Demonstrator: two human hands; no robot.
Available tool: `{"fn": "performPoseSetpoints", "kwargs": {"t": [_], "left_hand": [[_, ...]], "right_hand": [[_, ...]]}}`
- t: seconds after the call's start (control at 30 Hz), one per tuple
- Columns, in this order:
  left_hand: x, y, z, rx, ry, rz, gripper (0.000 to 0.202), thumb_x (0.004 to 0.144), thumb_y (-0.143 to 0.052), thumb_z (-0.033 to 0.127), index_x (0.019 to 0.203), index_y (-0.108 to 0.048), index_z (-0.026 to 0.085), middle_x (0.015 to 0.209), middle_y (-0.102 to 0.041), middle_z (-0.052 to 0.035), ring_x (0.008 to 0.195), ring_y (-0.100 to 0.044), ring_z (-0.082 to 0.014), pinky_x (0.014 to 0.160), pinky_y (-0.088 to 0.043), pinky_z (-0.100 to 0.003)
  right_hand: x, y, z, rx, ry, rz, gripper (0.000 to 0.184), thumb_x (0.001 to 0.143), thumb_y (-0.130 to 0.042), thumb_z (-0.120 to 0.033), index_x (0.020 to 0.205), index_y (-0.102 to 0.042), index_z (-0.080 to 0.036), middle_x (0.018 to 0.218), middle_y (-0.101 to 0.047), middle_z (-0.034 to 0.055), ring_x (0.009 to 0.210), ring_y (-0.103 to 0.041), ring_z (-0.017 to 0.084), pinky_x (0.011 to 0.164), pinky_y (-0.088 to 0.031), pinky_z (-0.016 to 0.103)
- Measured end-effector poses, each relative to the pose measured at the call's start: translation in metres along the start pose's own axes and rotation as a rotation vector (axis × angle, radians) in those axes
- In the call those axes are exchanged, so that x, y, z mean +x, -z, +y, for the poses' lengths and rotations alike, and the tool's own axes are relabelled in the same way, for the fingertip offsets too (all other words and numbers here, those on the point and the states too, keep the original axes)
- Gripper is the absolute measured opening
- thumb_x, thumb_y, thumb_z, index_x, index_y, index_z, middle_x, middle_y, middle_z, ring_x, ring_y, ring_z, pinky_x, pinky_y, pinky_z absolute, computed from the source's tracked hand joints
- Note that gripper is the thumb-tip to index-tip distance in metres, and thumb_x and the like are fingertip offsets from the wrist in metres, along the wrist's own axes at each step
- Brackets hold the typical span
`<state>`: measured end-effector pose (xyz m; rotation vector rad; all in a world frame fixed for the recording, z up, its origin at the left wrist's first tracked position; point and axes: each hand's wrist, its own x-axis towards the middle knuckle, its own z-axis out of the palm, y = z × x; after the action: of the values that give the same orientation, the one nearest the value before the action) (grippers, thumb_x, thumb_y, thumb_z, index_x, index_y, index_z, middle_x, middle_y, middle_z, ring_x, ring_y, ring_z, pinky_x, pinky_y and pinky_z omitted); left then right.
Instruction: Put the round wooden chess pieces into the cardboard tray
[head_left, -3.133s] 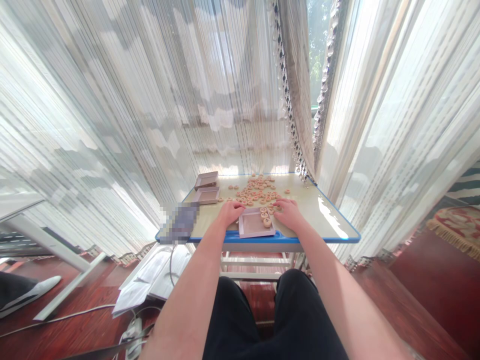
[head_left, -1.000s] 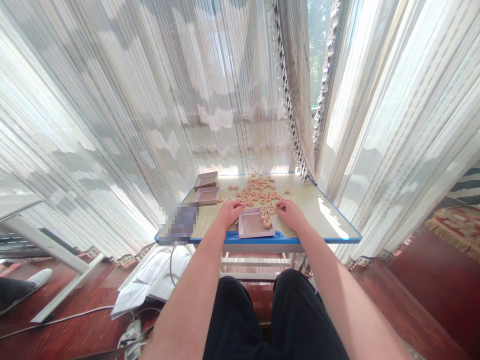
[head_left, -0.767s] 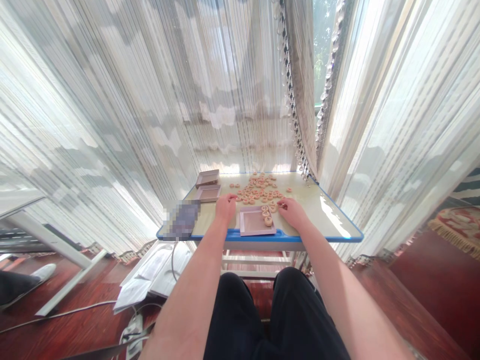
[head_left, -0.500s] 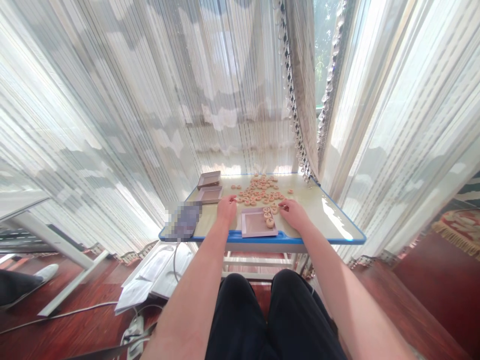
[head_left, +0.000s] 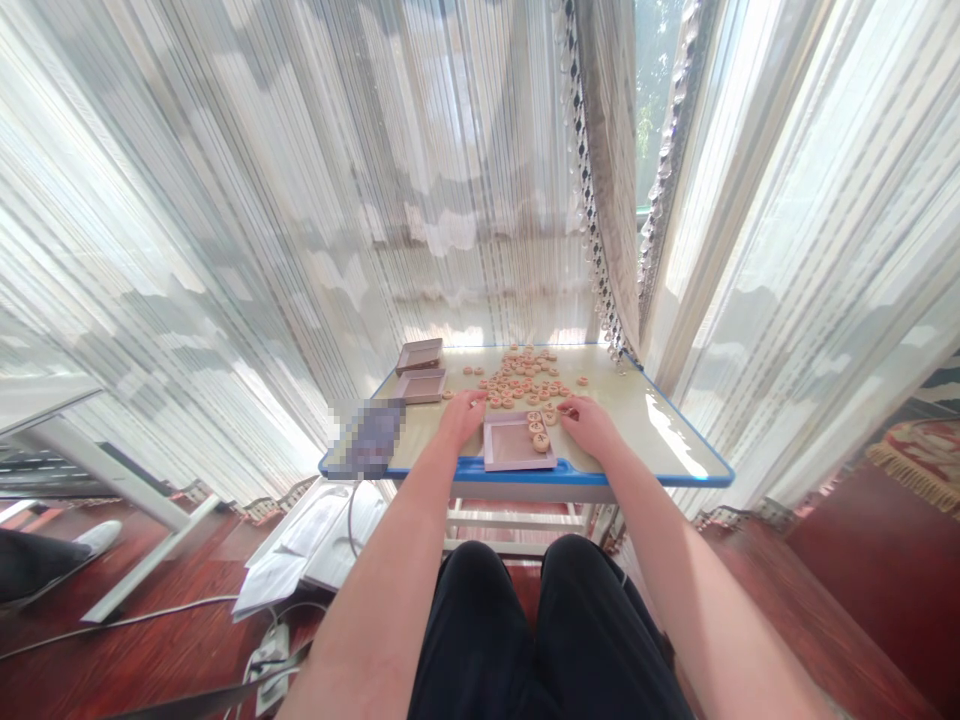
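Note:
My left hand [head_left: 466, 413] reaches over the table just left of a heap of round wooden Chinese chess pieces [head_left: 527, 388]. Its fingers are stretched to the right, slightly apart, with the tips beside the nearest pieces. To the right, my right hand [head_left: 586, 420] rests low over the tabletop, fingers loosely bent and apart. The fingertips are close to a single chess piece [head_left: 550, 416]; whether they touch it I cannot tell. Between my hands lies a shallow open box [head_left: 512, 447] at the table's front edge. Several marked pieces [head_left: 538, 441] form a column along its right side.
Two more shallow box parts stand at the table's left: a front one [head_left: 421, 386] and a back one [head_left: 420, 354]. A blurred dark object [head_left: 375, 438] lies at the left front corner. The table [head_left: 652, 455] has a blue rim, and a curtain [head_left: 480, 250] hangs behind it.
My left hand has moved a little right, closer to the heap; a chess piece now shows to its left. My right hand and the pieces in the box stay about the same.

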<state>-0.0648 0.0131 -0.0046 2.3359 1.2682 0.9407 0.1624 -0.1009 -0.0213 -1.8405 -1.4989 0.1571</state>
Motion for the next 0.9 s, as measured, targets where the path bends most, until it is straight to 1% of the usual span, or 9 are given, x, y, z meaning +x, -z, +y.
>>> {"fn": "performPoseSetpoints", "kwargs": {"t": [0.1,0.17,0.3,0.47,0.53,0.63,0.77,0.83,0.9], "left_hand": [[0.0001,-0.0002,0.0007,-0.025,-0.073,-0.056,0.035,0.083,-0.047,0.023,0.108,-0.071,0.018,0.120,-0.066,-0.0059,0.115,-0.057,-0.0208,0.104,-0.040,-0.030],[0.0008,-0.0002,0.0003,-0.040,-0.094,-0.082,0.035,0.085,-0.045,0.026,0.107,-0.072,0.019,0.120,-0.066,-0.0049,0.117,-0.056,-0.0201,0.108,-0.037,-0.031],[0.0041,-0.0013,-0.0014,-0.051,-0.079,-0.124,0.041,0.090,-0.039,0.032,0.115,-0.068,0.018,0.127,-0.063,-0.0058,0.122,-0.053,-0.0195,0.110,-0.034,-0.032],[0.0078,-0.0046,-0.0012,0.036,-0.064,-0.199,0.048,0.095,-0.030,0.040,0.129,-0.058,0.021,0.143,-0.048,-0.0041,0.137,-0.037,-0.0190,0.117,-0.020,-0.036],[0.0077,-0.0058,-0.0005,0.068,-0.032,-0.225,0.049,0.095,-0.028,0.043,0.129,-0.057,0.024,0.142,-0.049,-0.0034,0.136,-0.039,-0.0201,0.117,-0.019,-0.038],[0.0064,-0.0064,0.0008,0.069,-0.025,-0.202,0.047,0.096,-0.027,0.041,0.123,-0.061,0.025,0.133,-0.059,-0.0039,0.129,-0.047,-0.0203,0.115,-0.023,-0.037],[0.0046,-0.0045,0.0019,-0.051,0.018,-0.089,0.046,0.095,-0.026,0.033,0.117,-0.065,0.020,0.126,-0.064,-0.0063,0.119,-0.055,-0.0186,0.107,-0.037,-0.032],[0.0040,-0.0033,0.0014,-0.105,0.047,-0.033,0.043,0.092,-0.032,0.028,0.120,-0.063,0.019,0.124,-0.064,-0.0059,0.115,-0.058,-0.0182,0.103,-0.041,-0.031],[0.0038,-0.0026,0.0003,-0.088,0.047,-0.023,0.045,0.085,-0.038,0.017,0.123,-0.062,0.020,0.123,-0.065,-0.0043,0.118,-0.056,-0.0181,0.105,-0.039,-0.029]], "right_hand": [[-0.0005,0.0008,-0.0003,0.005,0.003,-0.001,0.027,0.078,-0.053,-0.013,0.100,-0.069,-0.013,0.106,-0.064,0.0099,0.084,-0.060,0.017,0.081,-0.046,0.030],[-0.0010,0.0010,-0.0008,0.010,0.001,-0.002,0.027,0.078,-0.053,-0.013,0.099,-0.070,-0.014,0.106,-0.064,0.0097,0.083,-0.060,0.017,0.081,-0.046,0.030],[-0.0014,0.0008,-0.0018,0.021,-0.003,0.008,0.025,0.078,-0.054,-0.013,0.097,-0.070,-0.015,0.105,-0.065,0.0086,0.084,-0.060,0.017,0.081,-0.046,0.029],[-0.0009,0.0016,-0.0022,0.025,0.008,0.009,0.025,0.078,-0.054,-0.013,0.097,-0.070,-0.016,0.104,-0.065,0.0083,0.086,-0.059,0.016,0.082,-0.045,0.028],[-0.0007,0.0020,-0.0023,0.018,0.012,0.003,0.025,0.079,-0.054,-0.013,0.097,-0.070,-0.016,0.104,-0.065,0.0084,0.086,-0.059,0.017,0.083,-0.045,0.029],[-0.0006,0.0021,-0.0022,0.002,-0.001,-0.007,0.026,0.079,-0.053,-0.013,0.098,-0.070,-0.015,0.106,-0.065,0.0088,0.086,-0.060,0.016,0.082,-0.045,0.029],[-0.0001,0.0014,-0.0006,0.004,-0.002,-0.004,0.025,0.078,-0.054,-0.013,0.097,-0.070,-0.015,0.105,-0.065,0.0081,0.084,-0.060,0.016,0.082,-0.045,0.029],[0.0002,0.0014,0.0001,-0.002,0.002,-0.007,0.025,0.078,-0.054,-0.014,0.097,-0.071,-0.015,0.105,-0.065,0.0089,0.084,-0.060,0.016,0.083,-0.045,0.029],[0.0003,0.0018,0.0002,-0.006,0.002,-0.009,0.026,0.078,-0.054,-0.015,0.099,-0.071,-0.014,0.105,-0.064,0.0095,0.084,-0.060,0.017,0.083,-0.045,0.029]]}}
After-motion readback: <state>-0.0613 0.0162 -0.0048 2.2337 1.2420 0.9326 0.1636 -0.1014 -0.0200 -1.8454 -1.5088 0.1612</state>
